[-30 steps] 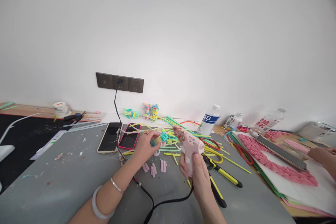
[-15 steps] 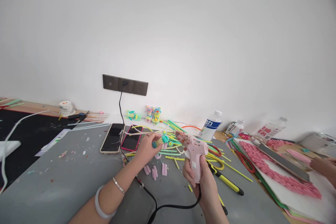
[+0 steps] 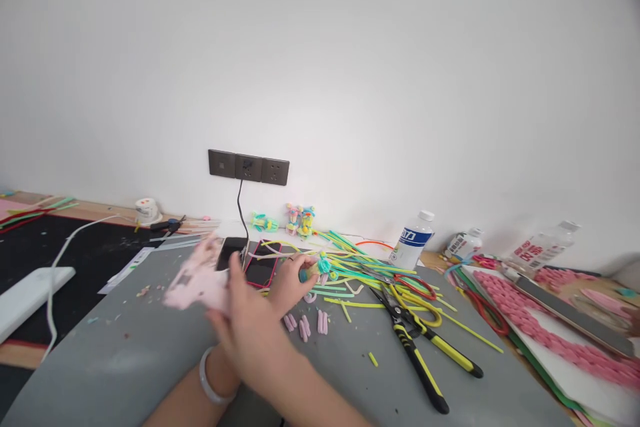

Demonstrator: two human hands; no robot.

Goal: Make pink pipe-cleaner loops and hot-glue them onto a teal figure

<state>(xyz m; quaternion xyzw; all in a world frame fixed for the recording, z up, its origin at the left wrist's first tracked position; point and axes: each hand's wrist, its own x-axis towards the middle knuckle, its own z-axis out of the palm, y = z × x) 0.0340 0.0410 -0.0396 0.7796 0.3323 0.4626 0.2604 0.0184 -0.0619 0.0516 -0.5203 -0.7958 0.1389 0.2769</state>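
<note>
My right hand (image 3: 250, 320) is closed around a pale pink hot glue gun (image 3: 197, 280), smeared by motion. This arm crosses over my left forearm, and the gun's nozzle end points up and away over the left part of the grey mat. My left hand (image 3: 290, 280) grips a small teal and yellow pipe-cleaner figure (image 3: 320, 265), beside the pile of pipe cleaners. Several short lilac pipe-cleaner bundles (image 3: 305, 328) lie on the mat just below it.
Yellow-and-black pliers (image 3: 420, 347) lie on the grey mat (image 3: 350, 387) at right. Behind are loose pipe cleaners (image 3: 345, 247), a white bottle (image 3: 413, 240), finished figures (image 3: 300, 220) by the wall and two phones. A pink braided piece (image 3: 545, 313) lies far right; a white power strip (image 3: 35, 300) left.
My right hand has swung the glue gun from the right across to the left, over my left forearm, uncovering the pliers. My left hand still holds the figure. The view has shifted slightly.
</note>
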